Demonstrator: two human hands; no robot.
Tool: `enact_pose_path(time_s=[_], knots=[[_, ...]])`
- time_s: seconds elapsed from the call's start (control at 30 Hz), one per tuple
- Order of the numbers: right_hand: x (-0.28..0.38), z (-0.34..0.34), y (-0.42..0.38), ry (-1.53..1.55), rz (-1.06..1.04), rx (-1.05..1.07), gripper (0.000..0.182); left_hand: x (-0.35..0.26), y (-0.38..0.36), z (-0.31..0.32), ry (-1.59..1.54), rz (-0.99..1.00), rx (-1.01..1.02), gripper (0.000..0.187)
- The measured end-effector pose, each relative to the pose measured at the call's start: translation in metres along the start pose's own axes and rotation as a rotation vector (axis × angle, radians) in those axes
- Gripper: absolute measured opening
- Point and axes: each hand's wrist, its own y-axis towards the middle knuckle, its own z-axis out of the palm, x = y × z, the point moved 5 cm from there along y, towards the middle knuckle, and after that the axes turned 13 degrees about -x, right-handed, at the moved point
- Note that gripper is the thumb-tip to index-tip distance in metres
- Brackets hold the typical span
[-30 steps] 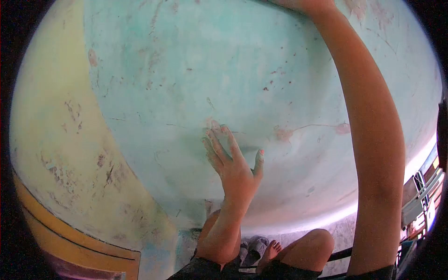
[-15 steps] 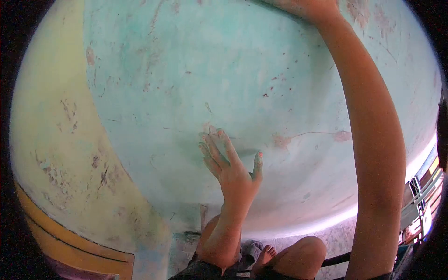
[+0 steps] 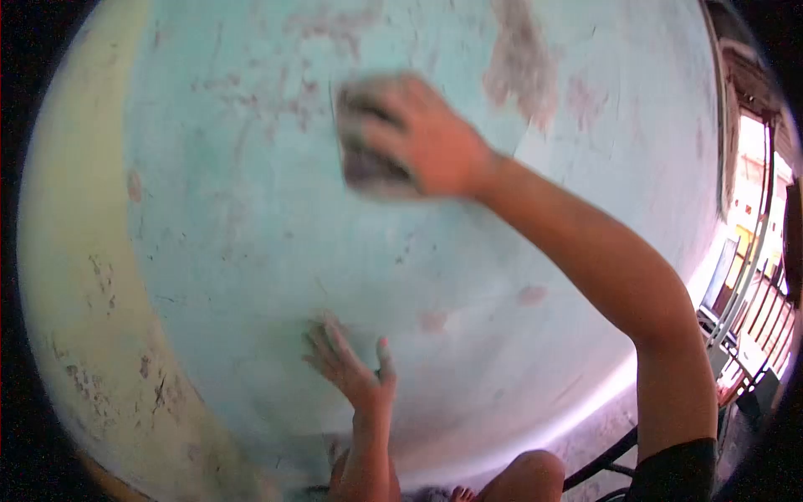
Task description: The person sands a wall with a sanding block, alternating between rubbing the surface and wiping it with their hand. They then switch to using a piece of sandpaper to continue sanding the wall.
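A turquoise painted wall (image 3: pixel 276 251) with worn reddish and grey patches fills most of the view. My left hand (image 3: pixel 350 368) rests against its lower part, fingers spread and dusty, holding nothing. Higher up, my right hand (image 3: pixel 418 134) is bent round a dark, flat-looking object (image 3: pixel 372 170) and holds it against the wall. Motion blurs this hand and the object, so its exact kind cannot be made out.
A yellowish painted band (image 3: pixel 75 209) runs down the left side. My knee (image 3: pixel 531 477) shows at the bottom, near a dark curved bar (image 3: pixel 602 458). At the right are a bright opening and metal railings (image 3: pixel 765 309).
The view has shifted upward. My right hand, earlier cut off at the top edge, now shows fully with the dark object. My left hand is still spread on the wall, lower in view.
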Motion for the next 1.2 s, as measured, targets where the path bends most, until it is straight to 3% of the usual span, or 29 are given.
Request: enact_pose_path(time_s=[0.07, 0.17, 0.23, 0.33, 0.37, 0.43, 0.47, 0.57, 0.6, 0.63, 0.7, 0.77, 0.8, 0.83, 0.9, 0.97, 1.0, 1.1, 1.17, 1.2], knots=[[-0.005, -0.006, -0.001, 0.084, -0.112, 0.067, 0.069, 0.016, -0.005, 0.005, -0.012, 0.007, -0.053, 0.086], [-0.045, -0.020, 0.008, -0.079, 0.269, 0.055, 0.084, 0.026, -0.007, 0.011, 0.005, 0.015, -0.073, 0.080], [-0.045, -0.011, 0.015, -0.284, 0.296, 0.059, 0.083, 0.034, -0.010, 0.014, 0.019, 0.026, -0.053, 0.078], [-0.040, -0.008, 0.016, -0.213, 0.376, -0.022, 0.085, 0.037, -0.013, 0.011, -0.060, 0.077, -0.098, 0.075], [-0.034, -0.004, 0.012, -0.219, 0.376, -0.013, 0.085, 0.037, -0.013, 0.009, -0.100, 0.045, -0.107, 0.074], [0.003, 0.010, 0.006, 0.014, 0.075, 0.077, 0.090, 0.038, -0.012, 0.011, -0.147, 0.006, -0.133, 0.073], [0.022, 0.008, 0.012, 0.045, 0.034, 0.173, 0.090, 0.039, -0.013, 0.011, -0.132, 0.046, -0.161, 0.073], [-0.018, 0.013, 0.025, 0.043, 0.054, 0.087, 0.093, 0.040, -0.013, 0.013, -0.105, 0.080, -0.195, 0.075], [-0.043, 0.011, 0.027, -0.121, 0.301, 0.005, 0.096, 0.039, -0.014, 0.013, -0.099, 0.076, -0.190, 0.077], [-0.064, 0.008, 0.035, -0.191, 0.366, -0.148, 0.095, 0.036, -0.014, 0.012, -0.107, 0.081, -0.185, 0.077], [-0.065, 0.006, 0.052, -0.291, 0.512, -0.187, 0.093, 0.035, -0.009, 0.005, -0.219, -0.065, -0.300, 0.080], [-0.037, 0.025, 0.052, -0.155, 0.335, -0.048, 0.096, 0.042, -0.015, 0.007, -0.182, -0.078, -0.289, 0.082], [-0.010, 0.031, 0.058, -0.029, 0.082, -0.038, 0.092, 0.046, -0.014, 0.009, -0.139, -0.105, -0.271, 0.083], [0.008, 0.033, 0.055, 0.025, -0.059, 0.118, 0.090, 0.047, -0.011, 0.010, -0.130, -0.100, -0.285, 0.083], [-0.028, 0.031, 0.065, 0.024, -0.030, 0.075, 0.092, 0.045, -0.012, 0.009, -0.096, -0.088, -0.235, 0.084], [-0.098, 0.019, 0.069, -0.127, 0.453, -0.040, 0.095, 0.042, -0.009, 0.006, -0.077, -0.106, -0.211, 0.085], [-0.111, 0.005, 0.072, -0.239, 0.575, -0.230, 0.099, 0.040, -0.007, 0.007, -0.071, -0.117, -0.204, 0.085], [-0.088, 0.018, 0.068, -0.301, 0.452, -0.161, 0.092, 0.043, -0.011, 0.009, -0.121, -0.133, -0.236, 0.087], [-0.032, 0.030, 0.068, -0.091, -0.006, 0.088, 0.094, 0.049, -0.016, 0.011, -0.135, -0.149, -0.235, 0.088], [-0.031, 0.027, 0.073, -0.022, -0.063, 0.129, 0.091, 0.052, -0.018, 0.013, -0.147, -0.166, -0.220, 0.089]])
